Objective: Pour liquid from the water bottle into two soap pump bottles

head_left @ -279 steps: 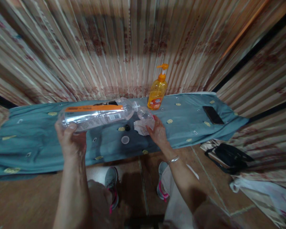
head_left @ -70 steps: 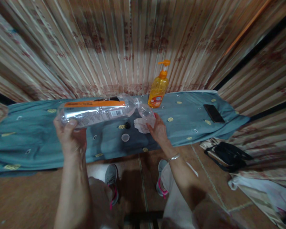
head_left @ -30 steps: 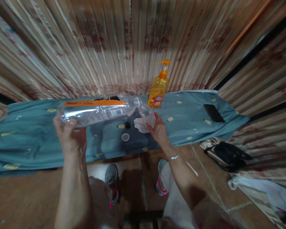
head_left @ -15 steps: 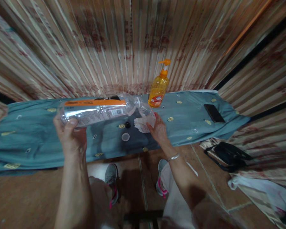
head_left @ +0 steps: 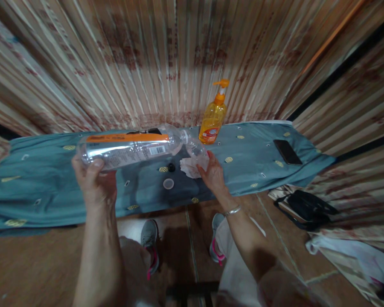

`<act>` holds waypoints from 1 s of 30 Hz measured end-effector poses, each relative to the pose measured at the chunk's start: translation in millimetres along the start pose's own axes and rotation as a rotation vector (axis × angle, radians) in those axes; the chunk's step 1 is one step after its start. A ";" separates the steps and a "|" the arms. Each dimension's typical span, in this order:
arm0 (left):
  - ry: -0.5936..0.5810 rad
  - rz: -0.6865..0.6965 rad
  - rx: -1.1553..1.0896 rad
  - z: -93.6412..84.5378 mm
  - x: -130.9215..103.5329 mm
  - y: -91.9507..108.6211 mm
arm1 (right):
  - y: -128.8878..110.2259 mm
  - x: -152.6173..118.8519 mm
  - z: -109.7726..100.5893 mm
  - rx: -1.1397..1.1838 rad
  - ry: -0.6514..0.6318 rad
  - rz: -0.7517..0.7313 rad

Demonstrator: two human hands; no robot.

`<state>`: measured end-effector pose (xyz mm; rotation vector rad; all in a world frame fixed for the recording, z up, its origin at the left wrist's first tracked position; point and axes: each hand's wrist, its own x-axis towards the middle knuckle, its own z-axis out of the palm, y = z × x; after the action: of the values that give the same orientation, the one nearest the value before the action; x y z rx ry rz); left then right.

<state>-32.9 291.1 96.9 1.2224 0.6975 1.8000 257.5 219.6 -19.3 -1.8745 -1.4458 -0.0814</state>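
Left hand (head_left: 97, 183) grips labelled plastic bottle (head_left: 128, 150), near-level over teal tablecloth (head_left: 243, 149), left of centre. Right hand (head_left: 213, 174) pinches small clear container (head_left: 196, 150) at its mouth. Likely pouring step; next calls for steady mouth alignment.

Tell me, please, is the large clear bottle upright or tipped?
Tipped: the left hand holds the large clear bottle on its side, neck toward the right hand.
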 end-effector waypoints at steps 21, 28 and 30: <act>-0.052 -0.008 0.014 0.8 -2.8 4.3 | 1.4 0.2 0.4 -0.005 -0.013 0.007; 0.026 0.001 -0.007 0.9 0.6 -2.4 | 0.9 -0.1 -0.7 0.006 -0.009 0.010; 0.039 0.002 -0.010 -0.1 2.6 -5.3 | 0.6 0.0 -0.7 0.013 -0.007 0.016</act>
<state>-31.7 296.0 93.8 1.1847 0.7085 1.8311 258.2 219.2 -19.1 -1.8772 -1.4330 -0.0579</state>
